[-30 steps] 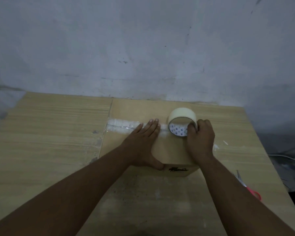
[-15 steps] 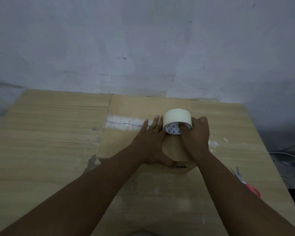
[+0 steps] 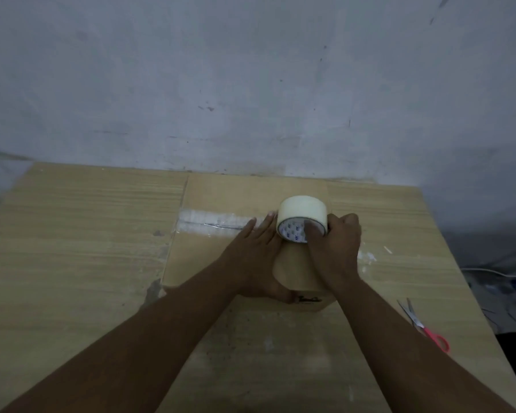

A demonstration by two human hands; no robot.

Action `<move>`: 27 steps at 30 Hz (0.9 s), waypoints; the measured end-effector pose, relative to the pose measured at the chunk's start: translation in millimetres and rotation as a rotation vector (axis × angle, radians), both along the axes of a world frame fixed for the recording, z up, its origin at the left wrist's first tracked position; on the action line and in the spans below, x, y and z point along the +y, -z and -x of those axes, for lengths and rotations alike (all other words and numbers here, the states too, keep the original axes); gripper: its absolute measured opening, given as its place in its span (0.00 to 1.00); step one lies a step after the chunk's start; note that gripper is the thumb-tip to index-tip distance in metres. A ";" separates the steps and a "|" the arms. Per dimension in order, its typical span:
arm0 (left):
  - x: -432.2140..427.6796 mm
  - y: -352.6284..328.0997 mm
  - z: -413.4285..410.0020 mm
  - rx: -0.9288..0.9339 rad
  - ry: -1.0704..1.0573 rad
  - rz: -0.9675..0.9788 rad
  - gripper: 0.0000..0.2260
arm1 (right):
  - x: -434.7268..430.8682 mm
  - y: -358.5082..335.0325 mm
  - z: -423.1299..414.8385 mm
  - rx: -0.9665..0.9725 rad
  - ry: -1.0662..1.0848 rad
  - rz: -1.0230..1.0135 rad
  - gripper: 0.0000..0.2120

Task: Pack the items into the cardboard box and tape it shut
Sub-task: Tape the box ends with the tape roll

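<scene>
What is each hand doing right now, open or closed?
Left hand: open, fingers flat on the cardboard box.
Right hand: gripping the tape roll.

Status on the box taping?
Left hand flat on cardboard box. Right hand grips tape roll at the seam. Strip covers left part. Scissors lie aside.

**Bare forearms, bare hands**

The person is showing the left forearm (image 3: 161, 338) and the right forearm (image 3: 399, 338) uncovered along their visible length on the near side of the cardboard box (image 3: 203, 263). The left hand (image 3: 256, 257) and right hand (image 3: 337, 248) are showing bare, one left fingernail (image 3: 270, 214) catching the light.
</scene>
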State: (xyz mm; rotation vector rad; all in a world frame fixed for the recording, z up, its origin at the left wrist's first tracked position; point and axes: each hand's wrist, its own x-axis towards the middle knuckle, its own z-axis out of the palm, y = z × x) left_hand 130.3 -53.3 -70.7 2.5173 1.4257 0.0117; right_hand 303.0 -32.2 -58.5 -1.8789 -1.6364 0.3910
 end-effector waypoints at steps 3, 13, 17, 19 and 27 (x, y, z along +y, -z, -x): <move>-0.2 -2.2 -1.6 -0.014 -0.015 0.006 0.58 | -0.1 -1.1 3.6 -0.100 0.042 0.052 0.19; -0.6 2.3 0.4 -0.027 -0.029 -0.007 0.57 | 9.3 2.5 -7.7 0.041 -0.107 0.000 0.19; -0.2 2.3 0.5 -0.020 -0.022 -0.016 0.57 | 7.4 0.5 -5.1 0.090 -0.107 -0.007 0.08; 0.0 1.4 0.9 -0.018 -0.012 -0.010 0.57 | 5.3 -1.3 -6.2 0.129 -0.071 -0.042 0.09; -0.3 0.1 0.1 0.060 -0.002 -0.008 0.58 | 7.0 -3.2 -16.2 0.231 0.089 0.011 0.10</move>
